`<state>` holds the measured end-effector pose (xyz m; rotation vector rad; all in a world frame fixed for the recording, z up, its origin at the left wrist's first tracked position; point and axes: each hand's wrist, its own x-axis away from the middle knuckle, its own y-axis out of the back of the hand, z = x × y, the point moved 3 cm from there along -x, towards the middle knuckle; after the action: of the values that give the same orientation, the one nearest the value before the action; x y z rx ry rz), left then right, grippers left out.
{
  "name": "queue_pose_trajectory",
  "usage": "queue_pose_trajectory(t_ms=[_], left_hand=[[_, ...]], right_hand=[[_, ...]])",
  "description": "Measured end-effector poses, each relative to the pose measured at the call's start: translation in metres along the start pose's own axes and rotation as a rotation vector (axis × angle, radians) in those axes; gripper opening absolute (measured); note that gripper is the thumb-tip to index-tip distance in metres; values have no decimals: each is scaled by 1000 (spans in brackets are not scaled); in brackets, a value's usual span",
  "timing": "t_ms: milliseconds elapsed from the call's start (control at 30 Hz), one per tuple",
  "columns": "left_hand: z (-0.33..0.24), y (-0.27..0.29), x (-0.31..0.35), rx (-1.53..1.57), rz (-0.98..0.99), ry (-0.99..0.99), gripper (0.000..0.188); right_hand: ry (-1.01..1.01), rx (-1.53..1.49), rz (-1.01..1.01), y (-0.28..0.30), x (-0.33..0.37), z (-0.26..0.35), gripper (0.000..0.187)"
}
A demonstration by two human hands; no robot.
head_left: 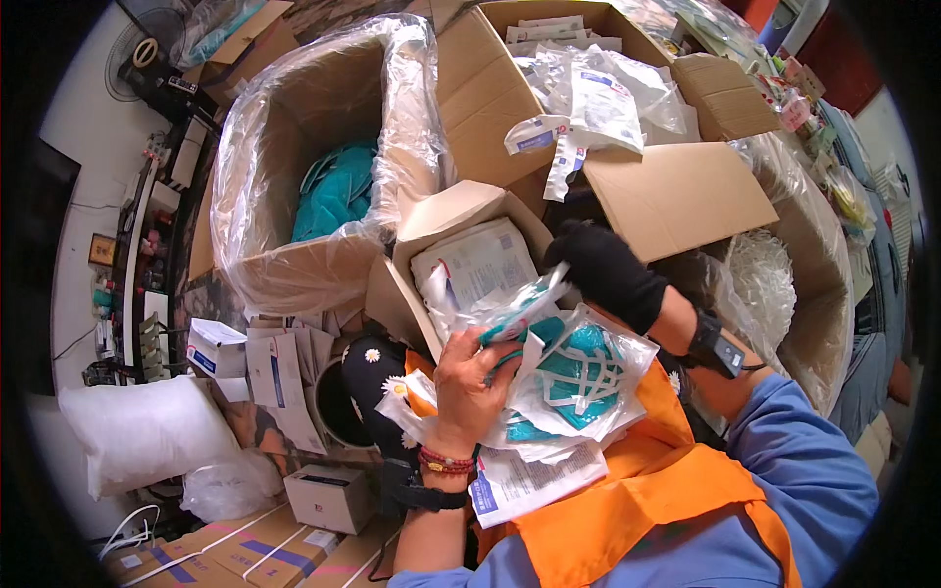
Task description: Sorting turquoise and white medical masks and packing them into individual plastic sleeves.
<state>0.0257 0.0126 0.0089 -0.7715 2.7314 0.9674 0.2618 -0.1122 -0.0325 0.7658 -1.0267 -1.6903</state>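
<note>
My bare left hand (472,380) is closed on a clear plastic bag (505,318) with a teal face mask partly inside it. The black-gloved right hand (603,269) pinches the upper edge of the same bag; its fingertips are partly hidden. On my lap, over an orange apron (627,490), lie teal face masks (585,377) with white straps, among open clear wrappers. A flat white printed packet (539,480) rests below them. Just beyond my left hand stands a small open carton (397,318) holding packed white pouches (480,260).
A large plastic-lined box (245,196) at the far left holds loose teal masks (338,196). Another open carton (676,186) at the back carries empty wrappers (603,108). At right, a lined box (823,304) contains white strands. White small boxes (328,497) and a pillow (147,431) lie left.
</note>
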Motion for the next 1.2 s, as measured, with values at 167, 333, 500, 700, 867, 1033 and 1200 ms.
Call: queue_pose_trajectory(t_ms=[167, 333, 500, 700, 867, 1033, 1200], left_hand=[[14, 9, 23, 28, 3, 134, 18], [9, 6, 28, 54, 130, 107, 30], [-1, 4, 28, 46, 89, 98, 52], [6, 5, 35, 63, 198, 49, 33], [7, 9, 37, 341, 222, 145, 28], [15, 12, 55, 689, 277, 342, 32], [26, 15, 60, 947, 177, 374, 32]], right_hand=[[8, 35, -648, 101, 1, -28, 17], [-610, -464, -626, 164, -24, -93, 29], [-188, 302, -631, 149, -13, -164, 52], [-449, -1180, -166, 44, -21, -39, 50], [268, 40, 252, 23, 4, 36, 44], [115, 11, 336, 40, 26, 45, 42], [360, 170, 246, 50, 49, 47, 44]])
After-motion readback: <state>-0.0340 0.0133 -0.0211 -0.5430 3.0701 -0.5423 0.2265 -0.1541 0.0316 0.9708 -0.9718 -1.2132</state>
